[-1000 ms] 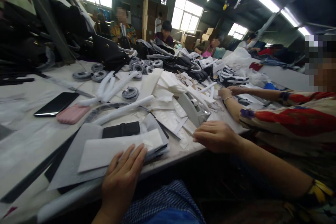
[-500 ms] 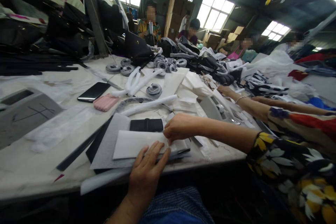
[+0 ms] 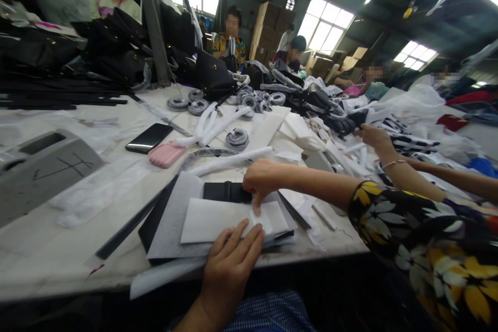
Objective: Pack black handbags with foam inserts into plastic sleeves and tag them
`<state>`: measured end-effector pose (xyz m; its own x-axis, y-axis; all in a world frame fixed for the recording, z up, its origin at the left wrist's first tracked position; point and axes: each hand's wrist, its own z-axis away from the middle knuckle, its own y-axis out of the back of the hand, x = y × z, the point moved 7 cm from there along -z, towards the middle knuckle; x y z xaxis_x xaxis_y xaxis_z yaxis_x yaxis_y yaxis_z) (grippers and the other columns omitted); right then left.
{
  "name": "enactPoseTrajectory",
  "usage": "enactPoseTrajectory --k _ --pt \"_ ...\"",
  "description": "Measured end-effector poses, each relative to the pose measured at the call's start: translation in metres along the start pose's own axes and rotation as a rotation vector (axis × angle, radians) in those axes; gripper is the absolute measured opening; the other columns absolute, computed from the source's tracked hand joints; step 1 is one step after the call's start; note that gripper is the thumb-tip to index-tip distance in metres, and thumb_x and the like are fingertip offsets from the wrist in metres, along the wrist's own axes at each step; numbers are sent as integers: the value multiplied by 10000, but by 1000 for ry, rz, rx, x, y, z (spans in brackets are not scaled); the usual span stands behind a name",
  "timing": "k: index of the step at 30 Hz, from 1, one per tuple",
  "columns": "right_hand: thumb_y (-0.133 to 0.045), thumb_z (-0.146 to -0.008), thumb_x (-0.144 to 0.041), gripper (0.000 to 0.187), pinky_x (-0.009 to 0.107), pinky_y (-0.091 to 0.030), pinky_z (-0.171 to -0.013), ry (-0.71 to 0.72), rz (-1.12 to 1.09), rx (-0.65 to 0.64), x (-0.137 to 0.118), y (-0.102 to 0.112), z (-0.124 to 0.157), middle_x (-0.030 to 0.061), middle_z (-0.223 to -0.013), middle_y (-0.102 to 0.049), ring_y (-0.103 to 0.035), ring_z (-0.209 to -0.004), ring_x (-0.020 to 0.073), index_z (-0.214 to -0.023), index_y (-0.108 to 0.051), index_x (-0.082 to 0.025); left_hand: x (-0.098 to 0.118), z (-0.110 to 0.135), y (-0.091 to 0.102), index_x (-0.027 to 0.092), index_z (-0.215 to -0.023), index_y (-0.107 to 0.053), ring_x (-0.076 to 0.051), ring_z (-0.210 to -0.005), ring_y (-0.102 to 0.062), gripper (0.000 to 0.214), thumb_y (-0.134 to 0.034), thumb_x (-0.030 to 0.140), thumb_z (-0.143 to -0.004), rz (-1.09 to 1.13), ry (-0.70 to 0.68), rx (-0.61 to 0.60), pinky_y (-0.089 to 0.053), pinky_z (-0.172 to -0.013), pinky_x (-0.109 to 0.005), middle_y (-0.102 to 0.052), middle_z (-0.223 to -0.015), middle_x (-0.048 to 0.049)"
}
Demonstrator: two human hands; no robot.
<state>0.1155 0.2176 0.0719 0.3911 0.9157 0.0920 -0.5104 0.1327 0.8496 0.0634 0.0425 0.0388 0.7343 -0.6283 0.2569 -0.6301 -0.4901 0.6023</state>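
My left hand (image 3: 233, 259) lies with fingers extended on the lower edge of a folded white padding sheet (image 3: 213, 220), holding nothing. Above it, my right hand (image 3: 262, 179) has its fingers curled and its thumb pointing down onto the same sheet; I cannot make out what, if anything, is inside the curl. Beside the thumb a shiny patch, like clear tape (image 3: 268, 222), shows on the sheet. Under the padding are a larger greyish-white sheet (image 3: 167, 233) and a black piece with a band (image 3: 221, 191), partly covered by the right hand.
A grey tape dispenser (image 3: 58, 166) stands left, near a phone (image 3: 149, 137) and a pink pouch (image 3: 166, 154). Wrapped coils (image 3: 237, 138), white tubes (image 3: 233, 161) and black bags (image 3: 213, 75) lie beyond. A co-worker's hand (image 3: 377, 137) reaches in from the right.
My right thumb has straightened down onto the padding sheet, and its fingers have lifted slightly. My left hand stays on the sheet. The co-worker's hand has shifted right; the view has turned slightly.
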Motion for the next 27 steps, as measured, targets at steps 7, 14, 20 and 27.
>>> enactPoseTrajectory --k 7,14,20,27 --pt "-853 -526 -639 594 228 -309 -563 -151 -409 -19 54 -33 -17 -21 -753 -676 -536 -629 129 -878 -688 -191 0 -2 0 249 -1252 -659 -200 -1173 -636 357 -400 151 -1027 10 -13 11 -377 -1012 -342 -707 -1245 28" --pt "-824 -685 -299 221 193 -431 -641 -159 -714 -22 69 -40 -26 -37 -699 -706 -615 -669 116 -798 -732 -133 2 -1 1 229 -1199 -689 -208 -1147 -660 340 -405 165 -1024 -37 -29 45 -418 -987 -355 -737 -1186 -15" --pt "-557 -944 -208 227 296 -475 -868 -389 -607 430 45 -14 28 105 -1033 -750 -680 -977 219 -1057 -729 -111 3 -1 1 225 -1193 -688 -223 -1135 -670 297 -482 147 -994 -62 -36 49 -439 -981 -369 -741 -1174 -28" --pt "-461 -1018 -302 399 433 -403 -1133 -135 -482 826 -73 -55 89 123 -1390 -599 -532 -1322 240 -1385 -559 -181 4 -2 1 208 -1187 -674 -224 -1153 -661 267 -547 143 -962 -61 -67 28 -456 -1010 -381 -743 -1171 -37"
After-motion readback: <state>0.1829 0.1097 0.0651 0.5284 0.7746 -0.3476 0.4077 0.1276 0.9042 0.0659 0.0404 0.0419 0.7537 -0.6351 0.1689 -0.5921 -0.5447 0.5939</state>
